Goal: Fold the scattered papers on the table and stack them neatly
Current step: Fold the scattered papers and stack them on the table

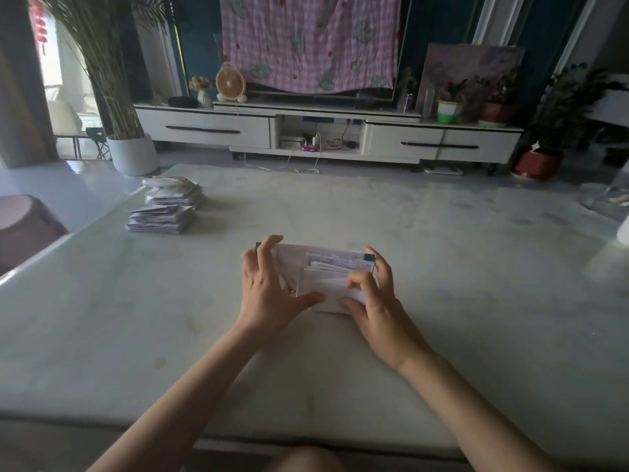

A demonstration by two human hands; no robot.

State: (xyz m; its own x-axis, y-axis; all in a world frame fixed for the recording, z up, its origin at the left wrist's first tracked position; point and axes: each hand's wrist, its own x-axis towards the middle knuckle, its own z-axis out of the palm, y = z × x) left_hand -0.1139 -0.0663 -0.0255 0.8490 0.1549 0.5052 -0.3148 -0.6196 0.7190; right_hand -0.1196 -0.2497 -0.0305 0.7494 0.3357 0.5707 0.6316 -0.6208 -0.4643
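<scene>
At the left, off the table's left edge, stands a stool (23, 226) with a rounded, dull purple top. The table (442, 267) is a broad slab of pale, marble-like stone, smooth and faintly mottled, with a straight near edge.

Toward the far left corner lie two piles of folded papers, close together. The near stack (160, 219) is squarish, its layers thin, white and fairly even. The far stack (174, 193) sits just behind it, taller and looser, with crumpled sheets on top.

Around the middle of the table, nearer the near edge than the far one, both bare hands work on one paper (332, 282). It is a white, folded oblong lying flat on the stone, with fine print on its upper layers, several overlapping flaps and a small teal patch at each far corner.

The left hand (269, 294) arches over the paper's left end: its fingers are curled and spread with the tips at the far left corner, and the thumb reaches across to press the near edge, so the sheet is held between them.

The right hand (374, 301) grips the right end, fingers curled round the right edge and onto the top flap, thumb at the near edge.

At the table's far right corner lies something clear and crinkled (602, 199), too blurred to identify.
</scene>
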